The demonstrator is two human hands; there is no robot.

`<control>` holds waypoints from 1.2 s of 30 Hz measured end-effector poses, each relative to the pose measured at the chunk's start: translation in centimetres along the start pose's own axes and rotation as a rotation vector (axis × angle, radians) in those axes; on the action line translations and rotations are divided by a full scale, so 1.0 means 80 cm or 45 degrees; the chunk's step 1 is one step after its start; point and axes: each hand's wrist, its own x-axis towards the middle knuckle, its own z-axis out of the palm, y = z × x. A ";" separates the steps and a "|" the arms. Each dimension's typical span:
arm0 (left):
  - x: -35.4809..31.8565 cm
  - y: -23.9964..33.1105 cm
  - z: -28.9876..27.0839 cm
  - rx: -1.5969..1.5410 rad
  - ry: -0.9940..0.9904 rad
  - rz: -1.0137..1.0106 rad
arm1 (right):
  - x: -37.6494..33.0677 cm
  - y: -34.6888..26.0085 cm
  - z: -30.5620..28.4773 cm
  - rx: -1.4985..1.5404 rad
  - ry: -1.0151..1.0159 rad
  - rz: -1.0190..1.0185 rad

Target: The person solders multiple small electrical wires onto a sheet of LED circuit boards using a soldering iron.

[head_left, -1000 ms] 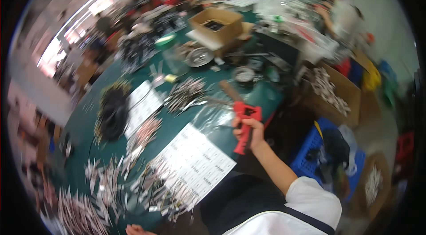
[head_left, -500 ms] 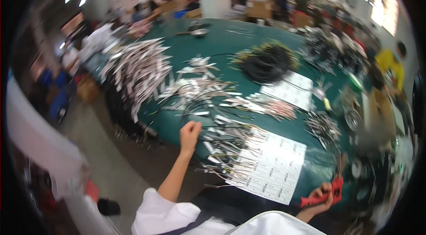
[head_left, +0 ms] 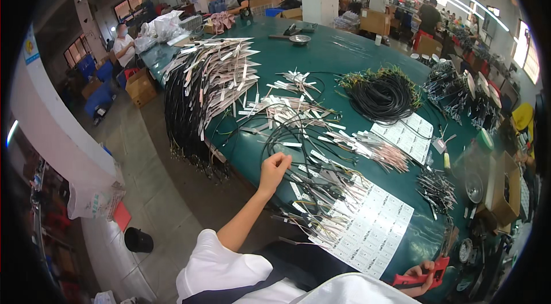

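Observation:
My left hand [head_left: 274, 172] is closed in a pinch above the table's near edge, beside looping black cables [head_left: 281, 132]. What its fingers hold, if anything, I cannot make out. At the lower right my right hand [head_left: 423, 276] wraps round a red pistol-shaped tool [head_left: 441, 272]. Between the hands lies a white printed sheet of small rectangular panels [head_left: 373, 229]. Thin wires with bared ends and white strips [head_left: 330, 189] spread over its left part. Further back is a bunch of wires with pinkish ends [head_left: 384, 152].
On the green table [head_left: 338, 45] stand a large pile of white-tipped black cables [head_left: 215, 83], a coil of black cable [head_left: 381, 94], a second white sheet [head_left: 410, 134] and short dark leads [head_left: 436, 186]. A cardboard box [head_left: 505, 189] is at the right. People work further back.
The whole view has shifted, so the table and both hands appear further right and slightly lower. The picture is sharper. My right hand still grips the red tool; my left stays closed.

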 end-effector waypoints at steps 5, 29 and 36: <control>0.001 -0.003 -0.001 0.008 0.004 0.014 | 0.000 0.001 0.018 0.050 -0.050 0.035; -0.003 -0.002 -0.005 -0.039 -0.016 0.065 | 0.003 -0.013 0.003 0.378 -0.084 0.391; -0.004 0.001 -0.006 -0.051 -0.030 0.014 | 0.008 -0.020 0.024 0.239 -0.166 0.530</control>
